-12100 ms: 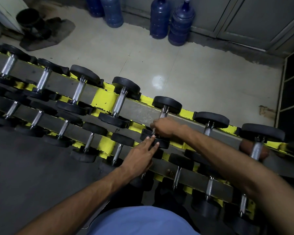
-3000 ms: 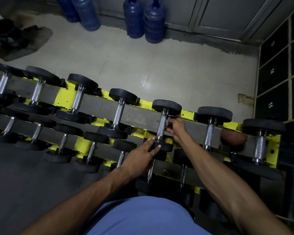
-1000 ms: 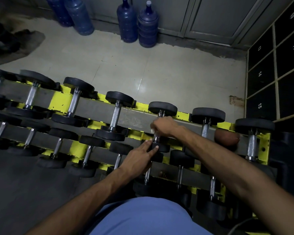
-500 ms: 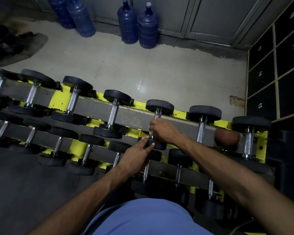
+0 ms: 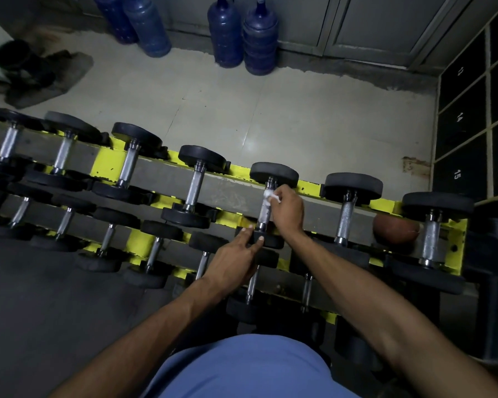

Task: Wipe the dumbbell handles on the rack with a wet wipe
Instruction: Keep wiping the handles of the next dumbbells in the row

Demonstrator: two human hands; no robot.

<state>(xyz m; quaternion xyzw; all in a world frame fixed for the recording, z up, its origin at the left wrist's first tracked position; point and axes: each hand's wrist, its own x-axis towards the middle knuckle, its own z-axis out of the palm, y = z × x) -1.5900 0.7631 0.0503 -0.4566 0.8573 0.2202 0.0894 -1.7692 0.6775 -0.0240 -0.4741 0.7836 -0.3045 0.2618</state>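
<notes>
On the rack, right hand pinches wipe against dumbbell handle.

The person wears a blue top of plain, smooth cloth, seen only as a rounded patch over the torso at the lower edge of the view. Both forearms, left and right, are bare down to the wrists, and any sleeves lie outside the view. The left hand and right hand are bare too. Short-trimmed nails show on the left fingers.
</notes>
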